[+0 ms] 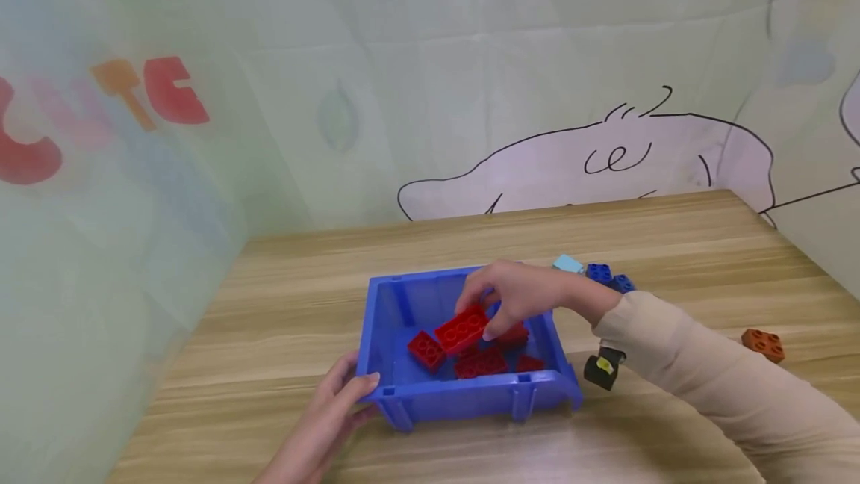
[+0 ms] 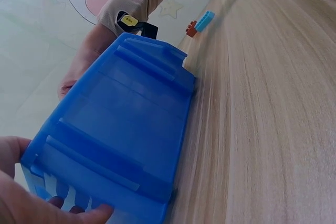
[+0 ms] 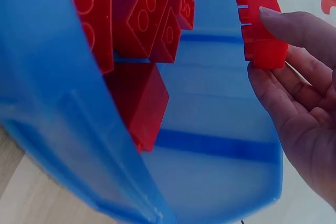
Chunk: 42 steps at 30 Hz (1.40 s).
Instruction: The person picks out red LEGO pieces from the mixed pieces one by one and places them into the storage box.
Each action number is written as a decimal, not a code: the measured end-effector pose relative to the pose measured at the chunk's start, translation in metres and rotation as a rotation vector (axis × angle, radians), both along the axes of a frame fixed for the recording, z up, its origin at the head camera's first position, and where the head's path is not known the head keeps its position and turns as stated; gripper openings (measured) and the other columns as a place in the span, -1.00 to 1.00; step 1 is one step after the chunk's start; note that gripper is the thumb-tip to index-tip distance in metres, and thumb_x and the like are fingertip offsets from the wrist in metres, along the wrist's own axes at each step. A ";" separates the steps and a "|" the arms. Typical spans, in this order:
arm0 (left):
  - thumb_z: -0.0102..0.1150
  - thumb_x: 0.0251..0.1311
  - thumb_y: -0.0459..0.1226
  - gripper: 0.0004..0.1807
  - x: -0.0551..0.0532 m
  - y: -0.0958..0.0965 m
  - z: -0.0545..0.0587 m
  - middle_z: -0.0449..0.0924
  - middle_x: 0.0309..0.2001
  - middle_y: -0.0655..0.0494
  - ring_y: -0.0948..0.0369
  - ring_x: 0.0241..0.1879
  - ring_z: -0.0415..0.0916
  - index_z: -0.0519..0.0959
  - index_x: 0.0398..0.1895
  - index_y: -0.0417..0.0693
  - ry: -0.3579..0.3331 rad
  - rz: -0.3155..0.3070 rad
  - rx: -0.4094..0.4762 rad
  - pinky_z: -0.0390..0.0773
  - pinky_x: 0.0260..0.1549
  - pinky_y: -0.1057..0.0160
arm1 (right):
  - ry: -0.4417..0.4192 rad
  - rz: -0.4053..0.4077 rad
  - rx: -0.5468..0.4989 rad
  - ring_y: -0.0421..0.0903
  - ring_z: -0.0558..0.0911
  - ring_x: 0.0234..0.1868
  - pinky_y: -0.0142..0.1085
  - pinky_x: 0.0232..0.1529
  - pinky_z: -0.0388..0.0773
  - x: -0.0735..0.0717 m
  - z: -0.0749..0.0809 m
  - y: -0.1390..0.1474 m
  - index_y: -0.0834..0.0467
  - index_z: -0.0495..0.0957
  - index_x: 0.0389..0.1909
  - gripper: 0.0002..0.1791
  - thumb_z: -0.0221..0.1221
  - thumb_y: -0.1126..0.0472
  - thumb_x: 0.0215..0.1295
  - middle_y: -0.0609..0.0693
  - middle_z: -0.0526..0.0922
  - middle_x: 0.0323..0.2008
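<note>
A blue plastic bin [image 1: 457, 402] stands on the table with several red toy bricks [image 1: 480, 362] on its floor. Over the bin, my right hand [image 1: 513, 293] pinches a red building brick [image 1: 462, 329] between thumb and fingers; the right wrist view shows the same brick [image 3: 265, 30] held on edge, apart from the others. At the bin's left end, my left hand [image 1: 336, 402] grips the near corner, thumb on the rim. The left wrist view shows fingers [image 2: 94, 214] curled under the bin's end wall.
Right of the bin on the wooden table [image 1: 295, 305] lie a light blue brick [image 1: 568, 264], dark blue bricks [image 1: 599, 272] and an orange-brown brick [image 1: 764, 344]. A black wrist camera [image 1: 602, 368] hangs under the right wrist. A printed cloth [image 1: 403, 95] stands behind the table.
</note>
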<state>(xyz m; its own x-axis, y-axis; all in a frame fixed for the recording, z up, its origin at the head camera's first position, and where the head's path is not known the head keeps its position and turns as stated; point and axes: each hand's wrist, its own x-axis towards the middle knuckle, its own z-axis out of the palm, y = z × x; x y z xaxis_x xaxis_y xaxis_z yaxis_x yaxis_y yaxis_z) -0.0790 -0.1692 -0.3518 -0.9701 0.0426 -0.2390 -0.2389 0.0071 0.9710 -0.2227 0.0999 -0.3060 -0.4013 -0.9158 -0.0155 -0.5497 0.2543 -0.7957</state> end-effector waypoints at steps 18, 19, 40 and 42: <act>-0.07 0.18 -0.31 -0.39 0.000 -0.001 0.000 0.32 0.12 -0.24 0.08 0.01 0.40 0.12 0.29 -0.40 0.025 0.006 0.003 0.46 -0.01 0.04 | 0.069 0.088 0.049 -0.23 0.51 -0.08 -0.37 -0.04 0.53 -0.003 -0.007 -0.028 0.16 0.60 -0.06 -0.63 0.30 0.33 0.03 -0.09 0.57 -0.13; -0.07 0.18 -0.31 -0.39 0.000 -0.001 0.000 0.32 0.12 -0.24 0.08 0.01 0.40 0.11 0.29 -0.40 0.022 0.005 0.005 0.46 -0.01 0.05 | 0.073 0.089 0.063 -0.24 0.51 -0.08 -0.38 -0.05 0.52 -0.003 -0.007 -0.029 0.15 0.60 -0.06 -0.63 0.31 0.32 0.03 -0.10 0.57 -0.13; -0.02 0.17 -0.28 -0.39 -0.001 -0.002 -0.004 0.33 0.10 -0.21 0.10 0.01 0.39 0.14 0.26 -0.38 0.022 -0.021 0.044 0.46 -0.01 0.07 | 0.093 0.166 0.270 -0.30 0.48 -0.11 -0.48 -0.20 0.53 -0.002 -0.019 -0.055 0.14 0.57 0.02 -0.54 0.32 0.35 0.01 -0.13 0.57 -0.11; -0.02 0.18 -0.28 -0.39 -0.001 -0.002 -0.004 0.34 0.10 -0.20 0.11 0.01 0.39 0.14 0.26 -0.38 0.022 -0.016 0.045 0.46 -0.01 0.07 | 0.100 0.165 0.271 -0.30 0.49 -0.11 -0.49 -0.20 0.53 -0.002 -0.019 -0.056 0.14 0.57 0.02 -0.54 0.32 0.35 0.01 -0.13 0.57 -0.11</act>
